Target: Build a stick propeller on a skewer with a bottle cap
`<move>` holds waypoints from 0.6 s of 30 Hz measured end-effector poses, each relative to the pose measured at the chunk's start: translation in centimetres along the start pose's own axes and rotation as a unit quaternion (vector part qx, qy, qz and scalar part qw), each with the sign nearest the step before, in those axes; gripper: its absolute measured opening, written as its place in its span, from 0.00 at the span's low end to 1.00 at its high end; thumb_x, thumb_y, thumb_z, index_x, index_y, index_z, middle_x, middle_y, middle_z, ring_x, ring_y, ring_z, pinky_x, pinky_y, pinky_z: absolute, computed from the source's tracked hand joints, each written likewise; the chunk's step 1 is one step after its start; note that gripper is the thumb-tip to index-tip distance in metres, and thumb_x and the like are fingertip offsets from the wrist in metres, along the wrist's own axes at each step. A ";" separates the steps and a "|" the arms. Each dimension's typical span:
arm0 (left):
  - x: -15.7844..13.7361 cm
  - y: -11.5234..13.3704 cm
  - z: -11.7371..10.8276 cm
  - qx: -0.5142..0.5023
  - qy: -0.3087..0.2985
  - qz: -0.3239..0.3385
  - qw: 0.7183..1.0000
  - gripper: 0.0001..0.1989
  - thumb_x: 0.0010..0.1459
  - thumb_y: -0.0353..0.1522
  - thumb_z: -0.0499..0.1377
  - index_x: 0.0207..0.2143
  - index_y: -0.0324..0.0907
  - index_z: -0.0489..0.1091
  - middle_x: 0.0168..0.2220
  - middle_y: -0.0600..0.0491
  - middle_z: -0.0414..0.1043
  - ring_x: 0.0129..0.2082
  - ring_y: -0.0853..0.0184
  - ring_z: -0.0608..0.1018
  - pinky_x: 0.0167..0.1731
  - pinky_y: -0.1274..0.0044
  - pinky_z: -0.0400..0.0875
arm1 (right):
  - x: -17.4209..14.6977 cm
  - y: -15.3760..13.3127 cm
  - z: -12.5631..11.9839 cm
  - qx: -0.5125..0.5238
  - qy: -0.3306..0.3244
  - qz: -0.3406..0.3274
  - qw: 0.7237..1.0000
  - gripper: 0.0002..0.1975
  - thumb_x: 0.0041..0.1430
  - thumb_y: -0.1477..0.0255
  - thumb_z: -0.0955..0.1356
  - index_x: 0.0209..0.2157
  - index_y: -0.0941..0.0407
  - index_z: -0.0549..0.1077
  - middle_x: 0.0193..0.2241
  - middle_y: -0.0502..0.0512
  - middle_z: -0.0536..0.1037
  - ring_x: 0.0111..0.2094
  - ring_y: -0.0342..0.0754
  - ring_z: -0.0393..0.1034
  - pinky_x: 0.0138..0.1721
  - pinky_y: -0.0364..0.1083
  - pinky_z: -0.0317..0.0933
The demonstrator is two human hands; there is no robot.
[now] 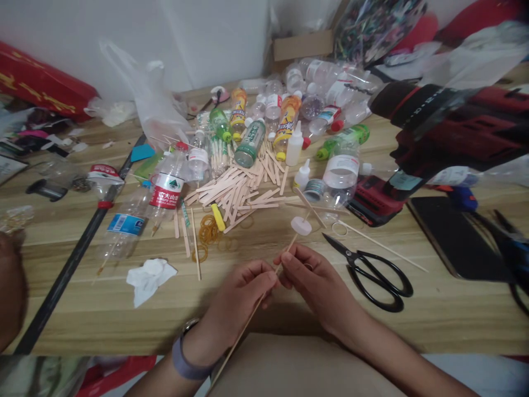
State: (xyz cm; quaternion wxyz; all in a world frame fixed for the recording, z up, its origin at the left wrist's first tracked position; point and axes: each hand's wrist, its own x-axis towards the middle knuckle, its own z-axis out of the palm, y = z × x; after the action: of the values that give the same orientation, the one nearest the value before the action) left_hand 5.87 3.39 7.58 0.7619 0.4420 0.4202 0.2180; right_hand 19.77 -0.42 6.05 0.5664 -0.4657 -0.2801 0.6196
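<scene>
A long bamboo skewer (238, 340) slants from my lap up over the table edge. My left hand (250, 282) pinches it between thumb and fingers. Close beside, my right hand (309, 269) is also closed on it, higher up. Beyond my right fingertips a white round disc (301, 225) sits on the skewer, and a flat craft stick (311, 208) lies across its far end. Black-handled scissors (367, 271) lie to the right of my right hand. Yellow-brown rubber bands (209, 230) lie ahead of my left hand.
Loose craft sticks (231, 190) and several plastic bottles (250, 144) cover the table's middle and back. A red-black power drill (446, 124) and a dark phone (454, 238) are at right. Crumpled tissue (150, 279) and a black bar (78, 256) lie left. Another person's hand (11, 286) shows far left.
</scene>
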 end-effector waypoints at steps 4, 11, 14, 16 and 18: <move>-0.1 0.1 -0.1 0.004 -0.003 -0.001 1.000 0.12 0.49 0.38 0.60 0.20 0.41 0.65 0.19 0.60 0.60 0.19 0.74 0.61 0.21 0.79 0.55 | 0.0 0.1 -0.1 -0.003 0.000 0.007 1.000 0.18 0.55 0.56 0.71 0.25 0.56 0.70 0.20 0.45 0.66 0.22 0.41 0.58 0.25 0.43 0.51; 0.2 -0.2 -0.5 0.006 -0.017 -0.001 1.000 0.15 0.52 0.42 0.62 0.24 0.39 0.67 0.25 0.55 0.69 0.20 0.74 0.63 0.22 0.79 0.57 | -0.1 0.4 -0.1 -0.040 -0.018 0.007 0.999 0.18 0.58 0.55 0.68 0.26 0.55 0.68 0.21 0.47 0.67 0.24 0.42 0.59 0.27 0.44 0.55; 0.2 -0.4 -0.6 0.001 -0.021 0.000 1.000 0.17 0.52 0.44 0.62 0.25 0.39 0.67 0.26 0.55 0.69 0.20 0.74 0.62 0.22 0.79 0.57 | -0.1 0.2 -0.2 -0.085 -0.021 -0.015 0.996 0.18 0.60 0.55 0.66 0.26 0.55 0.68 0.20 0.47 0.66 0.23 0.43 0.59 0.26 0.44 0.53; 0.0 -0.4 -0.6 0.001 -0.018 0.001 1.000 0.17 0.52 0.44 0.62 0.25 0.39 0.66 0.23 0.57 0.66 0.20 0.74 0.61 0.21 0.79 0.56 | -0.3 -0.2 -0.3 -0.129 -0.024 -0.041 0.991 0.18 0.60 0.56 0.66 0.24 0.54 0.68 0.20 0.47 0.66 0.23 0.44 0.59 0.27 0.44 0.53; -0.3 -0.3 -0.6 0.002 -0.009 0.001 1.000 0.16 0.52 0.43 0.62 0.23 0.40 0.65 0.20 0.60 0.61 0.20 0.73 0.60 0.22 0.79 0.55 | -0.6 -0.6 -0.5 -0.175 -0.033 -0.066 0.982 0.15 0.59 0.60 0.68 0.23 0.53 0.69 0.21 0.49 0.69 0.25 0.45 0.60 0.29 0.45 0.52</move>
State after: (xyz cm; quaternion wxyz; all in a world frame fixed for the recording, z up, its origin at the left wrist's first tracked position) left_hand 5.19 3.28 7.27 0.7646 0.4460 0.4130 0.2142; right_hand 20.49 -0.95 6.54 0.5061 -0.5171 -0.4326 0.5379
